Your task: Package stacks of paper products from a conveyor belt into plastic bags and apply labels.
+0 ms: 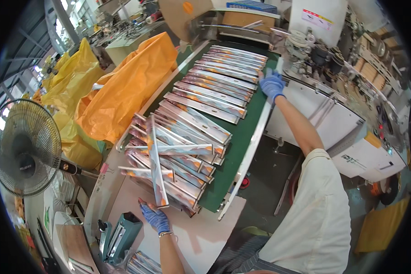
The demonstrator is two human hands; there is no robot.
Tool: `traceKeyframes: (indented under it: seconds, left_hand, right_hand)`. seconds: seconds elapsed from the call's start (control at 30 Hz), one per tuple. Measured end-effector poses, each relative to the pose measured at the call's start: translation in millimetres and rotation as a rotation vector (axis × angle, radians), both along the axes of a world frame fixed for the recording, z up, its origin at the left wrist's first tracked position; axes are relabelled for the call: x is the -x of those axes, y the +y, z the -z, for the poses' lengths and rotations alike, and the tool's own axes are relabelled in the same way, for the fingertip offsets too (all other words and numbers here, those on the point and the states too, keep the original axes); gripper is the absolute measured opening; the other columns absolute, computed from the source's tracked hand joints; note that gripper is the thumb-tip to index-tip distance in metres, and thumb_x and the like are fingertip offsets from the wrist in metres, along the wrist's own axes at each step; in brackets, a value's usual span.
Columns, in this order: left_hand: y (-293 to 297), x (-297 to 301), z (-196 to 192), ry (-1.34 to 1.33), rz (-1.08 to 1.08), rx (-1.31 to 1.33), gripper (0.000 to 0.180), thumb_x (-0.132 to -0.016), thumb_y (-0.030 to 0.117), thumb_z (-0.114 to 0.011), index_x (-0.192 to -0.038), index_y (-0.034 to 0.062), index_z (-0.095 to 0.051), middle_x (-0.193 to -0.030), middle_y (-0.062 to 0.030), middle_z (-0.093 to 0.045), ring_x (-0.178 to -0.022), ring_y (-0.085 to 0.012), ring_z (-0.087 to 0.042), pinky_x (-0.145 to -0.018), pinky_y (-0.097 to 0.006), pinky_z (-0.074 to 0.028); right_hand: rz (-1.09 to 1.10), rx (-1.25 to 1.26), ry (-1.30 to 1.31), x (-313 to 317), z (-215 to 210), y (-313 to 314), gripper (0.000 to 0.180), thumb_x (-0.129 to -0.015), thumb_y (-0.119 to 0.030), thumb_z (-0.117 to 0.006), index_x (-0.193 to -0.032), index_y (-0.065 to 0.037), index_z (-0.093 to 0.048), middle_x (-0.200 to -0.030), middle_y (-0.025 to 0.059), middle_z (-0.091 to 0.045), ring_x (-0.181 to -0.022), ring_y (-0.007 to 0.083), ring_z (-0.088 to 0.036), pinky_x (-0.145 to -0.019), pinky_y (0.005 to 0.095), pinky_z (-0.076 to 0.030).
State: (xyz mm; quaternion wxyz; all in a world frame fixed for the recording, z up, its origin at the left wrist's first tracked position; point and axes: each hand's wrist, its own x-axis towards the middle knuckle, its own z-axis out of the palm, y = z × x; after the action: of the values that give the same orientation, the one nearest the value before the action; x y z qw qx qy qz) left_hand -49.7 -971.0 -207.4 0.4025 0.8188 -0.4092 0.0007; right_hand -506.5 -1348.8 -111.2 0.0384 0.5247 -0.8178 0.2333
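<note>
Long, narrow printed packs, white with purple and orange patterns, lie in an overlapping row down a green conveyor belt. At the near end they turn into a loose, crossed heap, with one pack lying lengthwise on top. My left hand, in a blue glove with bare fingertips, is beside that pack's near end. Its fingers are apart, with nothing in them. Farther up, my right hand, gloved alike, reaches over the belt's right edge by the packs' ends. Its fingers are spread and hold nothing that I can see.
A pale board lies below the belt's near end. Dark green staplers stand on it at left. A black fan and orange and yellow bags are to the left. A white machine stands right of the belt.
</note>
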Motion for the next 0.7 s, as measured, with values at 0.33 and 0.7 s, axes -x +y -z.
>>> traceKeyframes:
  seconds: [0.33,0.7]
  left_hand:
    - [-22.9,27.0,15.1,-0.171,0.014,0.026,0.053,-0.091,0.038,-0.041,-0.123,-0.0034,-0.043,-0.129,-0.0205,-0.042,-0.119,-0.0313,-0.041,-0.101,-0.036,-0.029]
    - [-47.7,86.0,-26.1,-0.041,0.027,0.024,0.048,-0.08,0.017,-0.055,-0.124,0.0022,-0.043,-0.111,-0.0167,-0.052,-0.102,-0.0313,-0.051,-0.088,-0.036,-0.041]
  right_hand:
    - [-0.169,-0.049,0.224,-16.5,-2.4,-138.9,0.048,-0.083,-0.041,-0.044,-0.121,-0.012,-0.05,-0.131,0.0127,-0.042,-0.123,0.0271,-0.038,-0.098,0.0527,-0.028]
    - [-0.644,-0.042,0.29,-43.6,15.9,-141.7,0.027,-0.081,-0.023,-0.045,-0.101,-0.012,-0.059,-0.114,0.0159,-0.051,-0.105,0.0339,-0.049,-0.087,0.0429,-0.042]
